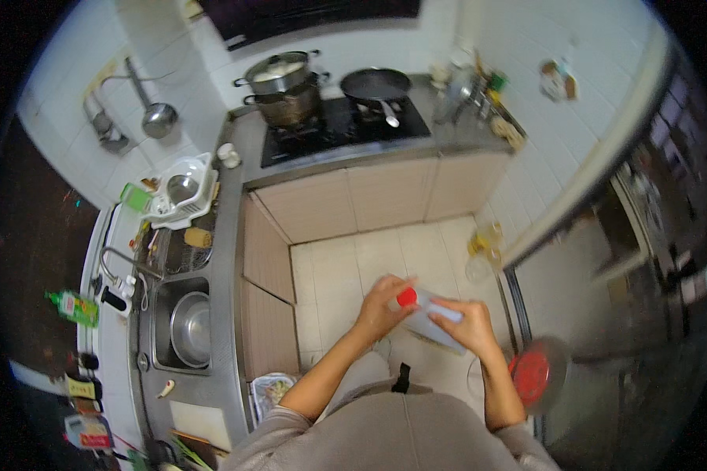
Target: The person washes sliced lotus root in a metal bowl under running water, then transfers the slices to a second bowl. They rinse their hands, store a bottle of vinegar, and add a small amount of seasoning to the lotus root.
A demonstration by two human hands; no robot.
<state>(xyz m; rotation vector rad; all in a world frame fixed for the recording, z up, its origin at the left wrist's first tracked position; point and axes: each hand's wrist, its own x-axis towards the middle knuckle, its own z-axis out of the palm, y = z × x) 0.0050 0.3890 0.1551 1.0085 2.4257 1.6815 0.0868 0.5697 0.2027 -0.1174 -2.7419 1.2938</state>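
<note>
My left hand (385, 303) grips a small object with a round red top (407, 297), fingers curled around it in front of my body. Close on its right, my right hand (466, 327) pinches a pale, whitish translucent item (433, 324), perhaps a plastic bag or container; blur leaves its kind unclear. The pale item extends behind and below both hands, over the tiled floor. Whether the red-topped object is joined to the pale item cannot be told.
Ahead, a steamer pot (286, 88) and a frying pan (376, 85) stand on the black hob (342, 138). To the left are a metal basin (191, 329) in the sink and a white dish rack (203, 194). Bottles (484, 247) stand on the floor near the doorway.
</note>
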